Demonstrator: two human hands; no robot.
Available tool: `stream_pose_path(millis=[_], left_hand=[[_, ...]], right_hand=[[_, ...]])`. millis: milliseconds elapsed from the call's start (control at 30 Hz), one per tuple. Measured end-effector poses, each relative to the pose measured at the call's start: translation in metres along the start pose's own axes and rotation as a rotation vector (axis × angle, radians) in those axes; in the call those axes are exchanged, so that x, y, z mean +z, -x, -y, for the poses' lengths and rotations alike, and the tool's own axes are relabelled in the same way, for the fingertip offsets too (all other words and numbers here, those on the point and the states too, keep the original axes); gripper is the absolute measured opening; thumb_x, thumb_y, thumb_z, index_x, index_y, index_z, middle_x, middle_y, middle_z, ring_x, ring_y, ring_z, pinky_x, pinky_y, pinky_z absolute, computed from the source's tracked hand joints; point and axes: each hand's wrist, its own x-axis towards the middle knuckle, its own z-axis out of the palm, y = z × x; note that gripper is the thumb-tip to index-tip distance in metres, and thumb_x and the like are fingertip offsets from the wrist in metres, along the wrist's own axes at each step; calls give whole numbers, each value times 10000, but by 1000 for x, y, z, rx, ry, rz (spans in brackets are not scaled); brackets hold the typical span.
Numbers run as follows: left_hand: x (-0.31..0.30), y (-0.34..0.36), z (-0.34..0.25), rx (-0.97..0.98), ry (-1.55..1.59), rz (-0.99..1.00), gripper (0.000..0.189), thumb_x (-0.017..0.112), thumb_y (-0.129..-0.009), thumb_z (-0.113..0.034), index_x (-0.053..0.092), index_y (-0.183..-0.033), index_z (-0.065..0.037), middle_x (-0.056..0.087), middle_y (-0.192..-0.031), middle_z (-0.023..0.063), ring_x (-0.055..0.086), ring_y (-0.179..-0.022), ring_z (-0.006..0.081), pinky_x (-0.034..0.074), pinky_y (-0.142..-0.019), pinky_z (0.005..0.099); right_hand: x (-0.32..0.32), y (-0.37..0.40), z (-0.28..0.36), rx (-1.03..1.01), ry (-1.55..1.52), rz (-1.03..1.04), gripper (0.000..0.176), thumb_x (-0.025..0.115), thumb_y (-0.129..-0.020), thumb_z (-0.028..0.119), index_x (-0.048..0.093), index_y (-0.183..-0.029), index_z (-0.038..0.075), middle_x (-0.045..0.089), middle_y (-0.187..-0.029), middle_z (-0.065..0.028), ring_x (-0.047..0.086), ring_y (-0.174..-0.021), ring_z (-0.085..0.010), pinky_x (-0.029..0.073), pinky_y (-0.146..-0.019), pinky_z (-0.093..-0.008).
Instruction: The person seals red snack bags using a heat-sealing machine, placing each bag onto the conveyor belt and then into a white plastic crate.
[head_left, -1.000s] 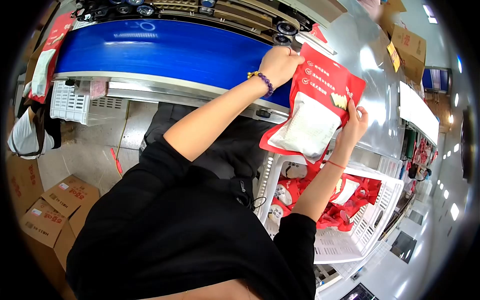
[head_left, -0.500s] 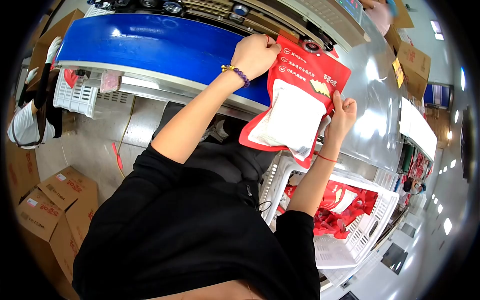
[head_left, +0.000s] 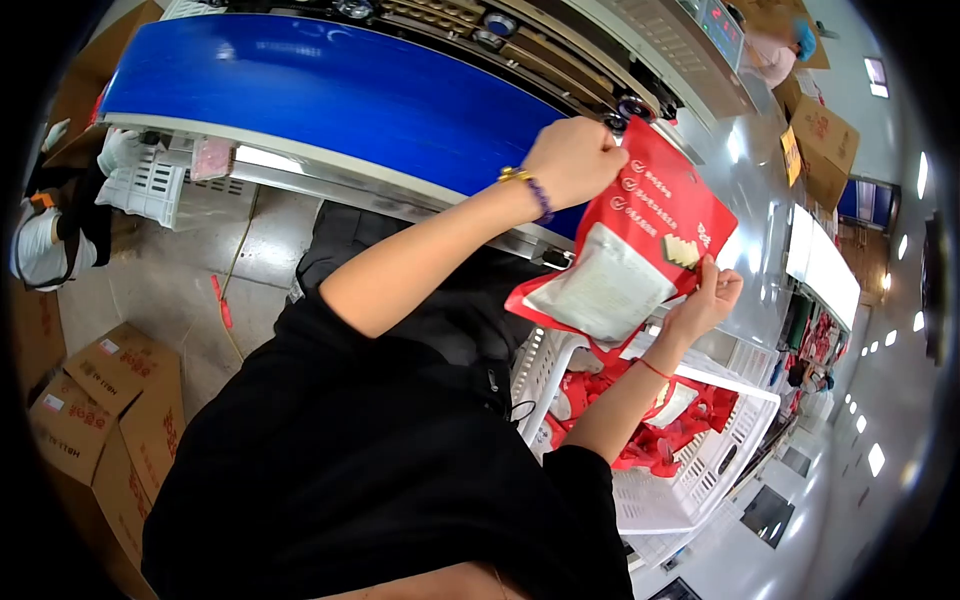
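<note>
A red plastic pouch [head_left: 665,200] with white print and a clear window hangs between my hands, whitish contents showing through. My left hand [head_left: 575,160], a purple bead bracelet at its wrist, pinches the pouch's upper left corner. On the opposite edge, the fingers of my right hand [head_left: 708,298] are closed on the pouch's right side. The pouch's top edge is close to the rollers [head_left: 632,110] of a sealing machine. A blue conveyor belt [head_left: 330,95] runs along the machine to the left of the pouch.
Below my right forearm stands a white plastic crate [head_left: 655,505] holding several red pouches [head_left: 655,450]. A steel table [head_left: 745,190] extends on the right. Cardboard boxes [head_left: 120,380] lie on the floor at left. Other people [head_left: 50,240] are at the left and far right.
Both hands have shifted rightward with the pouch. Its top edge has moved along with the hands, near the machine's rollers. My grip on both sides stays the same.
</note>
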Motion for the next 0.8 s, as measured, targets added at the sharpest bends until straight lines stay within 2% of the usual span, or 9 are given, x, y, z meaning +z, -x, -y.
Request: stream_pose_path(millis=[167,300,333,400,500,600,667,700,800], left_hand=[[46,-40,12,-69,30,-26,303,606,-780,-316,672,-659,-46,620,-572,118,624,-567,257,492,-597,358],[20,-38,22,-113,4,-86,339,601,-844,-317,703,-815,5,675,-664,108,653,-588,192,506,-611,316],[13,-36,24,-108,-3,-139,349,602,-855,-339,708,-828,-8,679,-683,116,661,-614,204,507,-626,328],[-10,-26,16,-112,-13,-165,319,578,-838,-293,687,-693,-30,643,-685,182,635,-731,360,501,-696,436],[-35,-13,20,-13,-177,-257,339,558,-856,-300,685,-686,-35,637,-685,183,624,-700,369,496,-670,439],[-77,10,20,-20,-428,-211,382,526,-884,-348,703,-715,-55,646,-711,177,635,-716,373,507,-662,435],[-99,36,23,76,-418,-379,397,524,-901,-381,716,-752,-67,666,-717,150,658,-703,336,512,-637,408],[-109,52,8,8,-340,-356,367,578,-926,-389,739,-830,-75,688,-694,46,636,-641,115,478,-599,274],[-113,93,-29,102,-213,-329,316,597,-947,-299,725,-852,-26,608,-654,0,511,-607,42,390,-547,209]], right_hand=[[-17,-33,-4,31,127,-11,266,631,-839,-60,405,-823,80,582,-749,-47,587,-726,-113,469,-642,-227],[1,-44,-27,87,164,126,247,662,-852,-8,443,-821,103,606,-713,-27,573,-664,-64,392,-546,-177],[8,-43,-32,108,156,159,252,665,-855,3,442,-812,111,608,-716,-22,553,-637,-43,368,-519,-162],[32,-31,-28,145,100,171,267,670,-863,35,432,-787,128,596,-708,11,490,-569,-15,318,-458,-157],[52,-21,-26,297,92,178,290,686,-863,88,420,-766,154,534,-685,60,491,-565,-16,367,-438,-167],[68,-23,-30,332,171,235,300,696,-849,76,421,-758,156,513,-689,55,536,-600,-40,407,-456,-173],[91,-13,-28,340,36,227,284,754,-805,140,476,-831,86,559,-734,9,511,-617,-62,395,-485,-223],[92,-15,-35,327,147,253,292,756,-805,145,496,-907,58,606,-792,-33,529,-643,-78,407,-500,-228],[95,10,-12,246,-102,348,296,695,-875,177,475,-955,-4,674,-889,-134,661,-791,-185,540,-650,-279]])
